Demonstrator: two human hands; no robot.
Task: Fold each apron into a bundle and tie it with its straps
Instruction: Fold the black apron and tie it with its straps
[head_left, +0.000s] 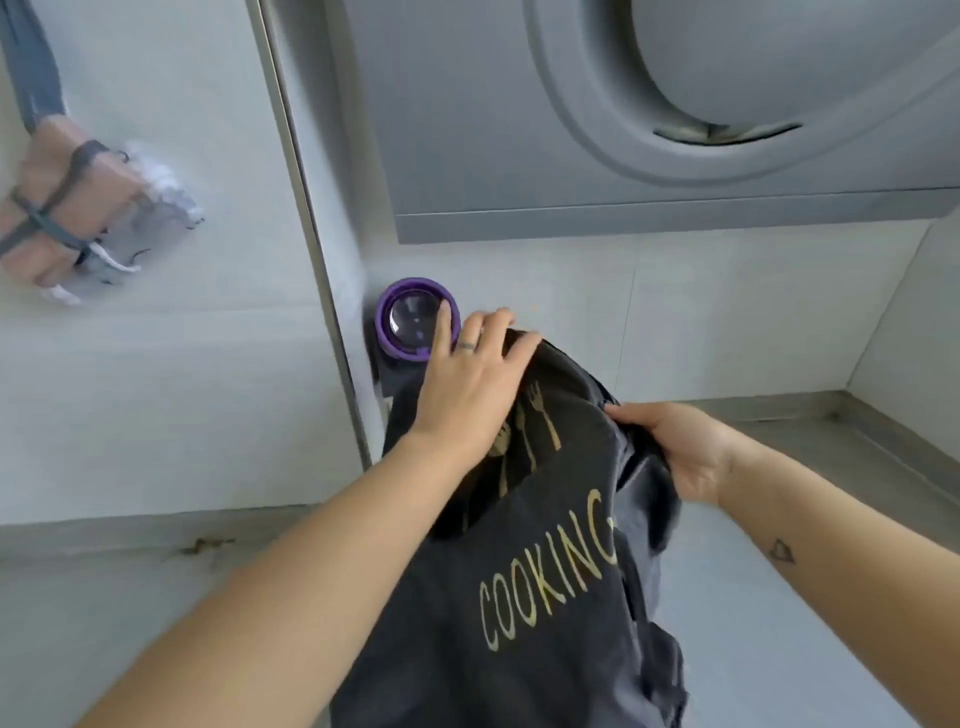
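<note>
a pale grey floor (779, 649) and pale grey walls (156, 415) fill the view, with a darker grey skirting strip where they meet. against the back wall stands a large grey machine with a round door (675, 156), its lower edge raised off the floor.

in front of it, in the lower middle of the view, hangs a dark grey fabric apron (545, 597) printed in gold with the word "cooking" and with cutlery shapes above it. the apron is loose and unfolded, held up between two bare arms.

the left hand (467, 384) lies flat on the apron's upper part, palm down. its fingers are fairly straight and spread, and their tips reach over the top fold. the right hand (680, 447) grasps the apron's right edge, thumb on top of the cloth and fingers tucked beneath it.

at the upper left, well apart from the apron, is a blurred peach and white fabric bundle (88, 208), bound crosswise with grey straps (52, 213). a wider grey strap (31, 62) runs up from it out of view.

just behind the left hand, by the wall's corner, sits a small round container with a purple rim and clear lid (387, 332); the forefinger overlaps it in the view, and contact cannot be judged.
</note>
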